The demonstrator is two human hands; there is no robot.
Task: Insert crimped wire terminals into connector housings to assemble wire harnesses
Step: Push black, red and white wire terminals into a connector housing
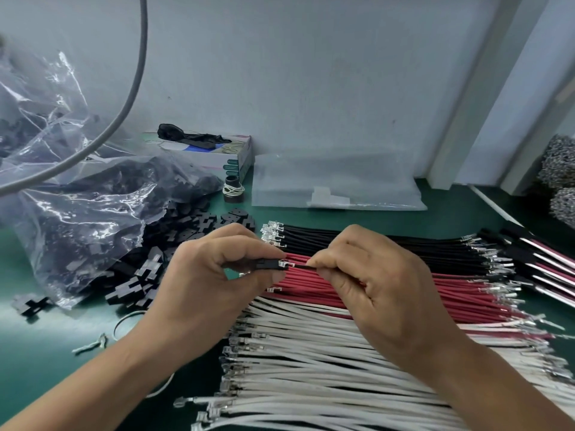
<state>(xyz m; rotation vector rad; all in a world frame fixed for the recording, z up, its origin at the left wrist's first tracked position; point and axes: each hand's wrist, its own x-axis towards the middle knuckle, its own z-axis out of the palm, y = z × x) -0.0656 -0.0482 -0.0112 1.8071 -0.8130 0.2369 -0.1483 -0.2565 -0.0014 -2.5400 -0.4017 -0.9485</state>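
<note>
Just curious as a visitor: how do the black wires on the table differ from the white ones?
The black wires lie farthest from the person, beyond the red ones; the white wires lie nearest. The white bundle covers more of the table than the black one. Both have bare metal terminals crimped on their ends and lie in side-by-side rows on the green table.

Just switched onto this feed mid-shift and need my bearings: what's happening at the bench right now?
A person is assembling a wire harness. The left hand pinches a small black connector housing, while the right hand pinches a black wire and lines its metal terminal up at the housing's opening; it looks only partly in. Below lie rows of black wires, red wires and white wires. A plastic bag of black housings sits to the left.
</note>
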